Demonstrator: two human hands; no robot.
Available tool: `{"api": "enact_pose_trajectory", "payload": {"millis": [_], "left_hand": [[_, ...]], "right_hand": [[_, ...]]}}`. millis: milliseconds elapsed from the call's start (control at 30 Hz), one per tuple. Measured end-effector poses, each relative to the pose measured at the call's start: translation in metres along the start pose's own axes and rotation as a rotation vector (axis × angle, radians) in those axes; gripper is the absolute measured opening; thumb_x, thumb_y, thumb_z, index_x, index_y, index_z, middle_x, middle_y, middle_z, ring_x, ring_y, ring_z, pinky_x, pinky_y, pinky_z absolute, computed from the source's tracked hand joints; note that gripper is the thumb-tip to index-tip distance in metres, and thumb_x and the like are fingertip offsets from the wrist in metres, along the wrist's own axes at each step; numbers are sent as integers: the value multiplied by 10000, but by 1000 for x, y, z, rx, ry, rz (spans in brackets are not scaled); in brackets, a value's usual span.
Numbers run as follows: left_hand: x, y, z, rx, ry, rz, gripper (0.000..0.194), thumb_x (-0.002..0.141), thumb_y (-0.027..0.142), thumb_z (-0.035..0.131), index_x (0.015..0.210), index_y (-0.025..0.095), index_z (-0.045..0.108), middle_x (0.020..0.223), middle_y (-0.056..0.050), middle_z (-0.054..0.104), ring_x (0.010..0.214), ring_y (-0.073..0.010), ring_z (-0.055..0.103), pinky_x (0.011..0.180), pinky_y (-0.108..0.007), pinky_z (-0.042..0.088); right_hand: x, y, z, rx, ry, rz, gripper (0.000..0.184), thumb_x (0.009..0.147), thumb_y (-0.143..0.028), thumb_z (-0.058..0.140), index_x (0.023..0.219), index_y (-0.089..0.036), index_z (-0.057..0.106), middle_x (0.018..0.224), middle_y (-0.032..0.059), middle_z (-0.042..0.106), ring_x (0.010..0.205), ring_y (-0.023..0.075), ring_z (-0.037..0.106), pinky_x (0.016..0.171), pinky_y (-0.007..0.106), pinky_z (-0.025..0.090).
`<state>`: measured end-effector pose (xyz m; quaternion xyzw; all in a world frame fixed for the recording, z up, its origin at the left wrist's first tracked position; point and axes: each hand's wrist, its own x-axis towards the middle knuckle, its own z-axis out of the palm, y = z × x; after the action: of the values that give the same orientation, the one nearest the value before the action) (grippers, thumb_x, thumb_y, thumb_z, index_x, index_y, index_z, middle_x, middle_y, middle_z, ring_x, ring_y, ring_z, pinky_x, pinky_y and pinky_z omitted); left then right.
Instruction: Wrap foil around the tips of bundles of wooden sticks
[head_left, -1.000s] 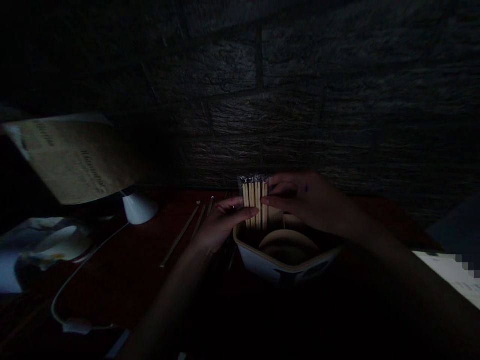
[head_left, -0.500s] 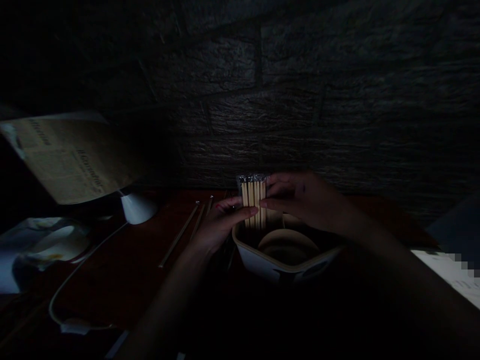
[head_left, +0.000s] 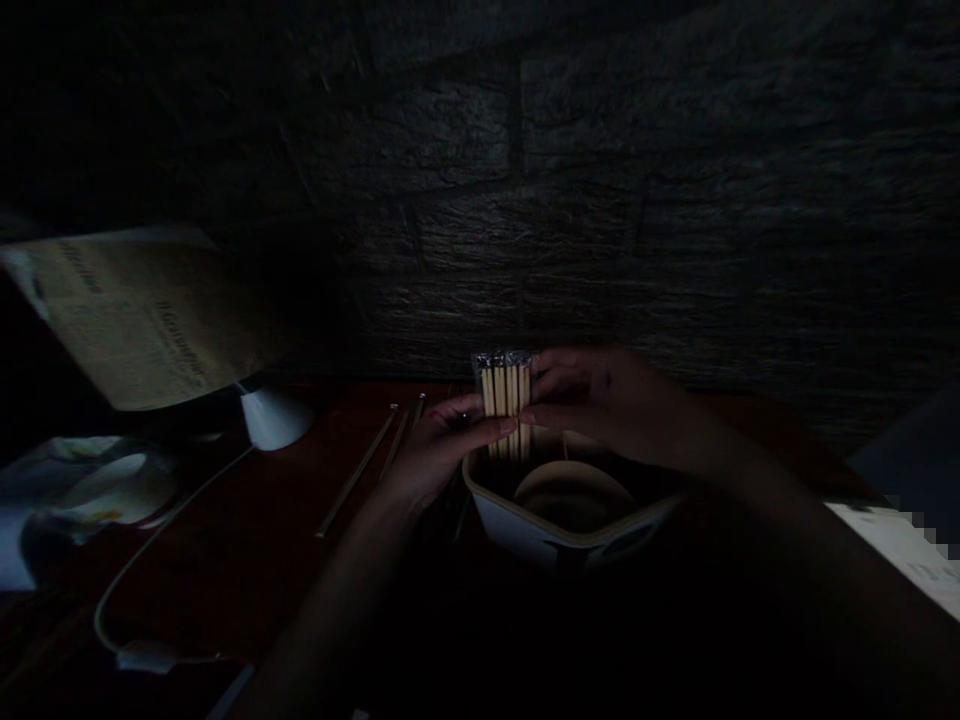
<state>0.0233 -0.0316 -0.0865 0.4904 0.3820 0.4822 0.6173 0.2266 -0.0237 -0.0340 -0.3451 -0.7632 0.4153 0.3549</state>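
Observation:
Several wooden chopsticks in clear plastic wrappers stand upright side by side over the back left part of a container. My left hand is closed on their left side, its thumb across the front. From the right, my right hand pinches the same bunch, thumb in front and fingers behind. Their lower ends drop inside the pale-walled container. A round brown piece sits in it; dim light hides its kind.
Left of my hands, thin sticks lie on the dark red table. A lamp with a printed shade stands farther left, its cord trailing forward. Plastic wrapping and a white dish lie beside it. Behind rises a stone-patterned wall.
Both hands keep almost the same hold on the chopsticks. The whole view shifts only very slightly; nothing is taken up or let go.

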Motion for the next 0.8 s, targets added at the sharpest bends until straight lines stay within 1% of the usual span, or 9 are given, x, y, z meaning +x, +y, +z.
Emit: {"api": "enact_pose_trajectory", "payload": {"millis": [133,267,400,500,667,800], "left_hand": [[-1,1,0,16,1,24,337,714,269,840,1035,196,765,1065,-68,775,930,-223,727,824,-301,523],[-3,3,3,8,41,50,320,719,276,836,1018,189,762,1016,-67,780,899,-219,726,816,-306,530],[-4,3,5,-22,30,107,263,737,242,814,989,188,762,1018,-60,777,850,-184,720,811,-290,533],[-3,2,6,-39,50,133,260,733,224,810,986,202,761,1009,-49,779,807,-171,720,810,-297,537],[-2,2,8,-64,87,124,291,689,220,835,970,192,764,972,-60,786,852,-214,734,809,-316,546],[-1,0,6,-76,71,125,270,717,218,819,981,204,765,965,-49,789,812,-194,737,779,-295,552]], "right_hand": [[-1,-5,-1,0,7,17,249,798,-282,730,1033,-206,705,919,30,768,842,189,730,741,296,556],[-2,-6,-4,-10,3,17,214,807,-256,713,1017,-223,700,905,11,767,848,182,731,743,288,554],[-2,-5,-6,-43,31,11,219,808,-243,702,1024,-216,689,915,14,768,833,181,731,723,286,548],[-1,-4,-6,-52,45,-16,222,815,-227,689,1037,-218,689,909,8,770,831,173,733,721,276,543],[-1,-7,-4,-67,65,14,261,804,-208,690,1065,-214,681,883,8,775,807,171,735,699,269,540],[-1,-7,-3,-93,71,16,278,811,-223,687,1088,-213,674,871,8,781,785,169,733,686,271,532]]}}
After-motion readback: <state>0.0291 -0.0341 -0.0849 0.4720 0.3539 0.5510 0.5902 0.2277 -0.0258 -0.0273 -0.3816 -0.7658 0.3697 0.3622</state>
